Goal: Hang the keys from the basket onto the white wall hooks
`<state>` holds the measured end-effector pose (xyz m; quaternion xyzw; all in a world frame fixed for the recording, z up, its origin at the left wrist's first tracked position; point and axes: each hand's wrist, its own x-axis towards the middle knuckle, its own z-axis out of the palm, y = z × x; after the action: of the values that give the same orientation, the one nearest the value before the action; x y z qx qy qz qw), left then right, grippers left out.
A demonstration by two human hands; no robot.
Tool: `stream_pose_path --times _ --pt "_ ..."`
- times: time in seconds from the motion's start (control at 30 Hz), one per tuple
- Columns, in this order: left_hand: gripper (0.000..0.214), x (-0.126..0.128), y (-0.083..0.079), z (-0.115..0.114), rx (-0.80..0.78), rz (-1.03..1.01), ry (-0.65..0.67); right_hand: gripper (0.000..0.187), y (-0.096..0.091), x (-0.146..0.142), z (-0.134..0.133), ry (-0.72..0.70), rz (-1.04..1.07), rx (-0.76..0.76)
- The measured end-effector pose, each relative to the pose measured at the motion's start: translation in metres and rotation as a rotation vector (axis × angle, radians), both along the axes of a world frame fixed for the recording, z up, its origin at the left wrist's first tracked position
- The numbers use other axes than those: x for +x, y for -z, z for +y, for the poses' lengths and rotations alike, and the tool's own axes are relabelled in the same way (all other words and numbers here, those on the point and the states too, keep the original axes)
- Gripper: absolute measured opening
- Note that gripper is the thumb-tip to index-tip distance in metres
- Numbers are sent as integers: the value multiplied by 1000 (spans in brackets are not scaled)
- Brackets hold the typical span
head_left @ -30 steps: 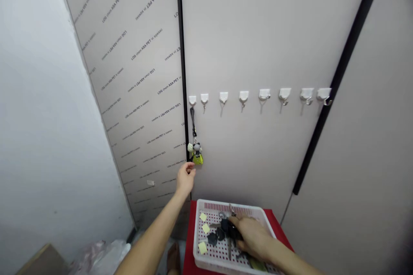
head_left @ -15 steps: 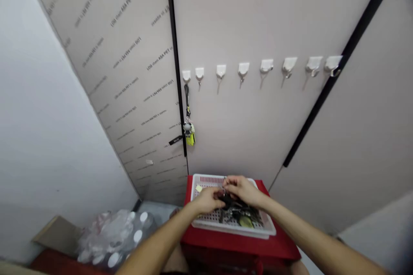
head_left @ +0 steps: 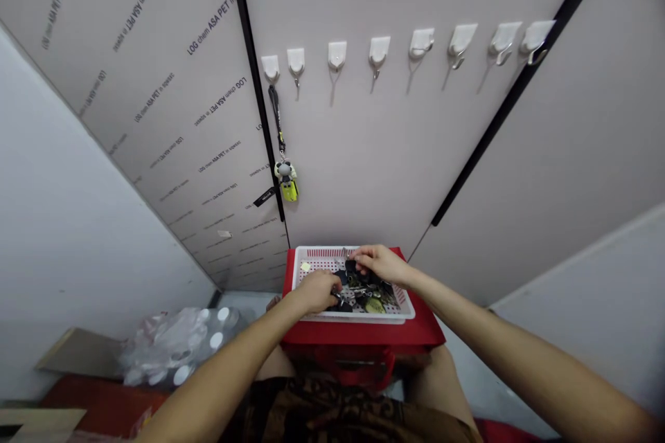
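A white perforated plastic basket (head_left: 353,316) holds a tangle of metal keys with dark fobs (head_left: 361,291), plus a small yellow square (head_left: 305,266) near its back left corner. My left hand (head_left: 316,292) is down on the front left of the bunch, fingers curled over it. My right hand (head_left: 381,264) rests on the dark fobs at the back. Neither grip shows clearly. Up on the leftmost white wall hook (head_left: 270,68), a dark lanyard (head_left: 276,118) hangs with a yellow-green character charm (head_left: 287,181), well above both hands.
The basket sits on a red stool top (head_left: 358,336) over my knees. A row of several white adhesive hooks (head_left: 400,48) runs along the grey wall panels. A bag of plastic bottles (head_left: 179,346) lies on the floor at the left.
My hands have drawn apart from their close position over the keys, the left toward the basket's front left, the right toward the back. The view has tilted further down.
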<state>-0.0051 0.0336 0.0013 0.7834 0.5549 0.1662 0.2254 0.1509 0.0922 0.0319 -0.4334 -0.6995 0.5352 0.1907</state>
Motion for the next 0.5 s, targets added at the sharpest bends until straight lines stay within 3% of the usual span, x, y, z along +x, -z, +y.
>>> stream_pose_path --times 0.2,0.33,0.5 --pt "16 -8 -9 7 -76 -21 -86 22 5 -3 -15 -171 -207 294" --pt "17 -15 -20 10 -116 -171 -94 27 9 -15 -19 -206 -211 390" --pt "11 -19 -29 7 -170 -366 -99 18 18 -32 -25 -238 -216 463"
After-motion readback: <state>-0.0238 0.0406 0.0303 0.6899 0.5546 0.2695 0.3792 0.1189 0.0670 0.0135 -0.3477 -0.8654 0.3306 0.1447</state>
